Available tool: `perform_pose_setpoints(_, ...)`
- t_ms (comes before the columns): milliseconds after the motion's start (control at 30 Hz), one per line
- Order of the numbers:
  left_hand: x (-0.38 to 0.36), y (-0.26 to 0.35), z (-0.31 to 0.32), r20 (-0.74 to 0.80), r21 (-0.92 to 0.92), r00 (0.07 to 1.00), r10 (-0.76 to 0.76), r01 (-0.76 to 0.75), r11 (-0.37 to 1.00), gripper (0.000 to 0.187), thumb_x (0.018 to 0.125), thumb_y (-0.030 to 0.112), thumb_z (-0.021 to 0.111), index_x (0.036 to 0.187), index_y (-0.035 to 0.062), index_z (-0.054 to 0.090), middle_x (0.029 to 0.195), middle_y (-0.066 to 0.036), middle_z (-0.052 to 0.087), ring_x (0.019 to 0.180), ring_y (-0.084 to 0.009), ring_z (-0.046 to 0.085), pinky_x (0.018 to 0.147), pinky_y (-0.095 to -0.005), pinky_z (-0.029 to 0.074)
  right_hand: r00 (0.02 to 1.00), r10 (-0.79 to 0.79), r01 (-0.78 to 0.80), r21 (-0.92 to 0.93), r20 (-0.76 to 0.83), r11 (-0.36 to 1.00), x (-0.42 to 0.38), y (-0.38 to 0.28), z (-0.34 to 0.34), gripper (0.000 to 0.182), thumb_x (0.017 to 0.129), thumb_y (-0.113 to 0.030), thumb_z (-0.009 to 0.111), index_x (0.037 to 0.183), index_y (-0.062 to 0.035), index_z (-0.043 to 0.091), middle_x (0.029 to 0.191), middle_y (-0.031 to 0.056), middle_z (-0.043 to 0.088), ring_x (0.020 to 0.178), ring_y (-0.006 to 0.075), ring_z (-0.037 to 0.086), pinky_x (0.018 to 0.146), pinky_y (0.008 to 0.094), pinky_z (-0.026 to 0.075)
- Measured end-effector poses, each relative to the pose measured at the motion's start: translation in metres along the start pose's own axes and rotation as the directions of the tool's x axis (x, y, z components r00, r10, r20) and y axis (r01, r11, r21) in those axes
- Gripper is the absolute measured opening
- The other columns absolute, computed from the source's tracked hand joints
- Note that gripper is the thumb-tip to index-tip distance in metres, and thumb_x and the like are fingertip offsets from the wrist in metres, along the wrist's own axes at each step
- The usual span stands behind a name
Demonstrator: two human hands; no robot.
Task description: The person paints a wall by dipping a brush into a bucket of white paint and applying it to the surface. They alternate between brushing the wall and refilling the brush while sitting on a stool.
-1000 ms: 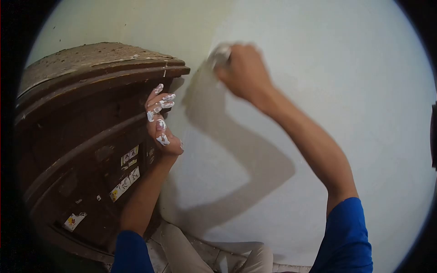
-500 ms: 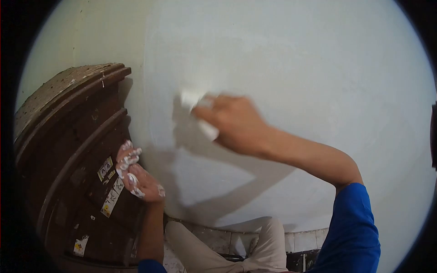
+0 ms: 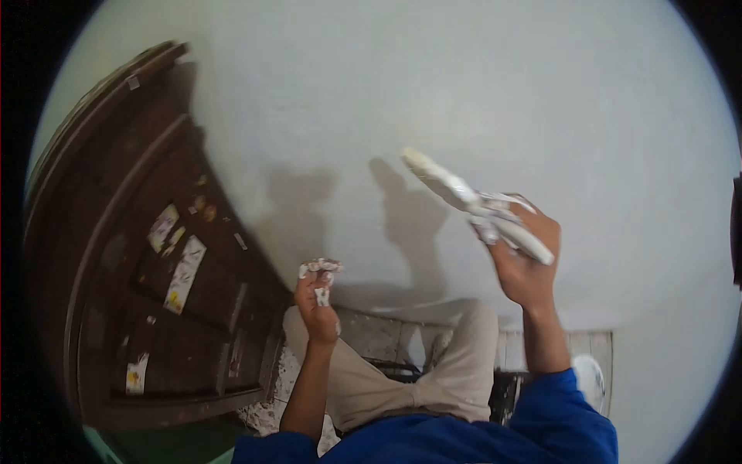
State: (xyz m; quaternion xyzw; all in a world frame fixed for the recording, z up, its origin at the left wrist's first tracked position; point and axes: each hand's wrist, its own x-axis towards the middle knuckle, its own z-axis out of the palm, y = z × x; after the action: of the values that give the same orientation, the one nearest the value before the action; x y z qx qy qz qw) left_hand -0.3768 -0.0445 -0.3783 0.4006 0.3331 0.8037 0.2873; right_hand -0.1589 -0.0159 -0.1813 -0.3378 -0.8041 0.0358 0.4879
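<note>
White paste covers much of a flat tool with a pale handle, probably a scraper or putty knife. My right hand is closed around its handle, with white smears on the fingers. The tool's long edge points up and left, in front of the pale wall, and casts a shadow there. Lower left, my left hand is raised near my knee, its fingers loosely bent and apart, coated with white paste. I see no tool in it.
A dark wooden furniture piece or door with stickers stands at the left. Below are my legs and a tiled floor along the wall's foot. A white round object is at the lower right, and a green edge at the lower left.
My right hand has moved right and down with the tool, away from its former place at the wall. My left hand has shifted right, away from the dark wood. The view has also shifted.
</note>
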Motion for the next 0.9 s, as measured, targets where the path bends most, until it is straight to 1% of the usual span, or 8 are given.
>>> perform_pose_setpoints(67,-0.015,-0.017,-0.009,0.023,0.143,0.994,-0.107,0.103,0.984,0.023,0.092,0.006,0.046,0.111,-0.0033,0.053,0.107,-0.01,0.058,0.102,-0.0186,0.054,0.091,-0.0319,0.042,0.871,0.432,-0.4,0.173,-0.235,0.9,-0.053,0.002,-0.028,0.016,0.078,-0.007,0.067,0.089,0.0032,0.065,0.079,0.0091,0.065,0.067,0.0153,0.061,0.06,0.0276,0.049)
perform_pose_setpoints(133,-0.026,-0.032,-0.006,0.01,0.18,0.965,-0.262,0.256,0.95,0.024,0.093,0.007,0.046,0.114,-0.0037,0.052,0.109,-0.011,0.057,0.104,-0.02,0.054,0.093,-0.0354,0.043,0.746,0.588,-0.552,0.203,-0.312,0.808,-0.105,0.014,-0.047,0.016,0.08,-0.01,0.068,0.089,0.0029,0.066,0.08,0.0056,0.065,0.069,0.0111,0.059,0.059,0.0252,0.047)
perform_pose_setpoints(200,-0.037,-0.052,0.009,0.009,-0.016,0.926,-0.377,0.377,0.926,0.024,0.093,0.007,0.046,0.114,-0.0041,0.051,0.112,-0.012,0.055,0.104,-0.0208,0.055,0.093,-0.0366,0.044,0.57,0.689,-0.651,0.266,-0.447,0.711,-0.153,0.023,-0.07,0.016,0.08,-0.012,0.069,0.088,0.0022,0.067,0.079,0.0034,0.065,0.07,0.0088,0.057,0.059,0.0234,0.046)
perform_pose_setpoints(267,-0.052,-0.073,0.022,0.186,0.065,0.87,-0.458,0.454,0.889,0.027,0.093,0.006,0.044,0.118,-0.0039,0.047,0.115,-0.013,0.053,0.102,-0.0222,0.055,0.093,-0.0363,0.045,0.354,0.761,-0.71,0.373,-0.544,0.597,-0.19,0.019,-0.093,0.015,0.079,-0.012,0.07,0.087,0.0012,0.068,0.079,0.0024,0.065,0.071,0.0084,0.058,0.059,0.0223,0.045)
perform_pose_setpoints(367,-0.061,-0.093,0.04,0.444,-0.081,0.721,-0.532,0.623,0.778,0.04,0.094,0.007,0.047,0.131,0.0012,0.034,0.123,-0.014,0.048,0.11,-0.0242,0.052,0.098,-0.04,0.043,0.217,0.668,-0.794,0.269,-0.712,0.545,-0.196,-0.007,-0.106,0.017,0.079,-0.013,0.07,0.089,0.0008,0.068,0.076,0.0016,0.064,0.069,0.0081,0.057,0.058,0.0226,0.045)
perform_pose_setpoints(533,-0.106,-0.079,0.108,0.631,0.079,0.565,-0.532,0.635,0.769,0.035,0.092,0.005,0.04,0.127,-0.0002,0.039,0.119,-0.014,0.051,0.109,-0.0223,0.052,0.095,-0.0366,0.042,0.202,0.466,-0.805,0.125,-0.861,0.58,-0.241,-0.033,-0.165,0.02,0.081,-0.014,0.069,0.091,0.0028,0.068,0.076,0.0044,0.065,0.067,0.0088,0.058,0.055,0.0226,0.046)
perform_pose_setpoints(567,-0.058,-0.132,0.082,0.654,0.08,0.481,-0.584,0.723,0.686,0.035,0.092,0.005,0.04,0.126,0.0002,0.039,0.12,-0.014,0.051,0.11,-0.0222,0.051,0.095,-0.0366,0.042,0.248,0.424,-0.854,0.011,-0.871,0.52,-0.187,-0.013,-0.1,0.02,0.081,-0.014,0.069,0.091,0.0029,0.068,0.076,0.0045,0.065,0.066,0.0089,0.058,0.055,0.0226,0.046)
perform_pose_setpoints(900,-0.195,-0.207,0.15,0.859,0.092,0.275,-0.431,0.746,0.66,0.031,0.091,0.006,0.048,0.121,-0.0012,0.046,0.11,-0.009,0.059,0.102,-0.0173,0.058,0.09,-0.0284,0.043,0.247,0.448,-0.957,-0.144,-0.859,0.251,-0.395,0.048,-0.155,0.015,0.079,-0.011,0.069,0.088,0.0006,0.068,0.072,0.0064,0.067,0.064,0.0095,0.059,0.058,0.0262,0.046)
